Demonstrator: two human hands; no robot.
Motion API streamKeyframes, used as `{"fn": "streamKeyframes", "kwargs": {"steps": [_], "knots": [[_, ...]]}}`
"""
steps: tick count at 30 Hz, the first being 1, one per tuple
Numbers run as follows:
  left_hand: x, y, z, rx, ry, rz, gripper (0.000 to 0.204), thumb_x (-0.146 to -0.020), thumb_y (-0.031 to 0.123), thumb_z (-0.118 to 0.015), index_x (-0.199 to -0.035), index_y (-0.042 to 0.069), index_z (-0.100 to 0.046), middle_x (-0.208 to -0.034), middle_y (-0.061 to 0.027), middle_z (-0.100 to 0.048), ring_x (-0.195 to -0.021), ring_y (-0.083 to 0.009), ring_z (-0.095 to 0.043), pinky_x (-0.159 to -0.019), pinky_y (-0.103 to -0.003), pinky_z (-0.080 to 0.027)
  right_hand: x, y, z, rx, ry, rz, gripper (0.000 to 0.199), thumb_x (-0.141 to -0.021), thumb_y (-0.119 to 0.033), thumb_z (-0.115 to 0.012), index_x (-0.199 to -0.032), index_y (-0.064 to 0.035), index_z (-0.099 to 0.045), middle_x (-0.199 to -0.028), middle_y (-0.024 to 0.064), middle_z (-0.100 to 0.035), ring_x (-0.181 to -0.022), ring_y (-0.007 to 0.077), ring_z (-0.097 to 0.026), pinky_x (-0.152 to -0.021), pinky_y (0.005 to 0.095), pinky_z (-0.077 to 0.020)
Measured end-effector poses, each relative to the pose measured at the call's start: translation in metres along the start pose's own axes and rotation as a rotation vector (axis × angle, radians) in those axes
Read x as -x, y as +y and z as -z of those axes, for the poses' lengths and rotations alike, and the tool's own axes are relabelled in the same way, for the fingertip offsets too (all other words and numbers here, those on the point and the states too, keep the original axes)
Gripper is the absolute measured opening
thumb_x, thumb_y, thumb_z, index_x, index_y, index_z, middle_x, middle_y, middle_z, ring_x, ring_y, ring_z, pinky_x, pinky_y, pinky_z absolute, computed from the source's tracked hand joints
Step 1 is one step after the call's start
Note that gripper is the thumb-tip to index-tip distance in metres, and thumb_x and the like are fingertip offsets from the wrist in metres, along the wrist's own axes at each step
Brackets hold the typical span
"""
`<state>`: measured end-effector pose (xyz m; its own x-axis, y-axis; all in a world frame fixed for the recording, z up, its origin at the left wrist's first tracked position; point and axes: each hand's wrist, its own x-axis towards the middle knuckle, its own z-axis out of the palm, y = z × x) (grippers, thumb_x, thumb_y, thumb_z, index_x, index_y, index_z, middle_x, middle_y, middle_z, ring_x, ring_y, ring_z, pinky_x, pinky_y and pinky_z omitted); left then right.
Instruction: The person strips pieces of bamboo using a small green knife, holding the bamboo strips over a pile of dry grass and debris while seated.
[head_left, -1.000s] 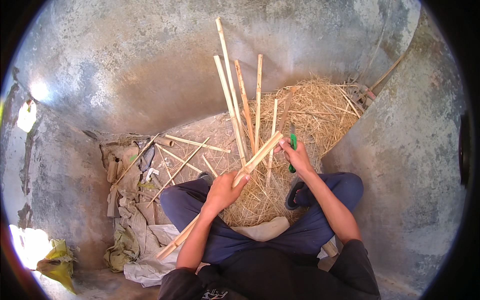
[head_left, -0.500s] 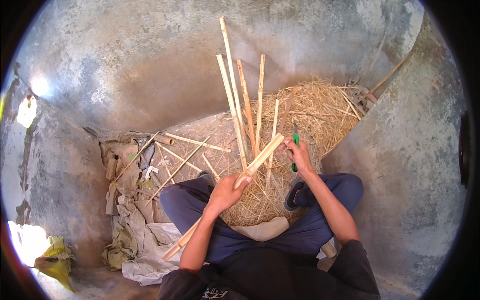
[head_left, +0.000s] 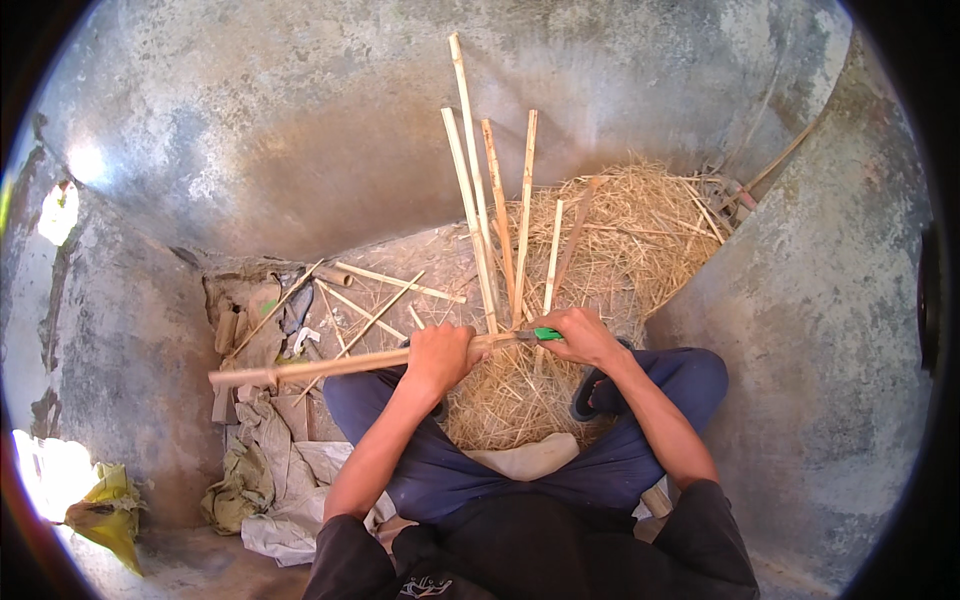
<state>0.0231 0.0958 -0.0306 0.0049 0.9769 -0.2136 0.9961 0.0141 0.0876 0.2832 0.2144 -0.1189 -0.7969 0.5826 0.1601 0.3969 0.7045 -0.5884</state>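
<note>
My left hand (head_left: pixel 437 357) grips a long pale bamboo stick (head_left: pixel 310 369) that lies almost level and points to the left. My right hand (head_left: pixel 580 335) holds a green-handled tool (head_left: pixel 546 334) against the stick's right end. Both hands are over a heap of dry straw (head_left: pixel 600 250) between my blue-trousered legs. Several split bamboo sticks (head_left: pixel 490 210) lean upright against the grey wall behind the straw.
Grey concrete walls (head_left: pixel 300 130) close in on the left, back and right. Loose thin sticks (head_left: pixel 370 300) and crumpled cloth and sacks (head_left: pixel 270 470) lie on the floor at the left. A yellow bag (head_left: pixel 105 510) sits at the lower left.
The stick in my left hand has swung from a steep diagonal down to nearly level. My right hand with the green tool has come left to the stick's end.
</note>
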Motion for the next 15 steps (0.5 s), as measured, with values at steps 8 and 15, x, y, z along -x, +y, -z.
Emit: {"fn": "streamKeyframes", "kwargs": {"steps": [8, 15], "knots": [[-0.005, 0.003, 0.050, 0.026, 0.689, -0.324, 0.031, -0.096, 0.023, -0.081, -0.124, 0.013, -0.074, -0.139, -0.0206, -0.065, -0.131, -0.0371, -0.062, -0.118, -0.054, -0.043, -0.002, 0.004, -0.012, -0.234, 0.078, -0.059, 0.023, -0.100, -0.022, -0.076, -0.114, -0.0042, -0.079, -0.082, 0.0212, -0.072, -0.070, 0.0359, -0.070, -0.069, 0.0470, -0.0529], [-0.006, -0.001, 0.005, 0.860, 1.043, 0.118, 0.042, -0.098, 0.011, -0.077, -0.136, 0.002, -0.061, -0.131, -0.0109, -0.060, -0.123, -0.0235, -0.056, -0.110, -0.045, -0.047, -0.006, 0.001, -0.008, -0.379, 0.131, -0.212, 0.036, -0.108, -0.036, -0.070, -0.115, -0.0009, -0.078, -0.068, 0.0160, -0.061, -0.059, 0.0226, -0.053, -0.061, 0.0436, -0.0447]]}}
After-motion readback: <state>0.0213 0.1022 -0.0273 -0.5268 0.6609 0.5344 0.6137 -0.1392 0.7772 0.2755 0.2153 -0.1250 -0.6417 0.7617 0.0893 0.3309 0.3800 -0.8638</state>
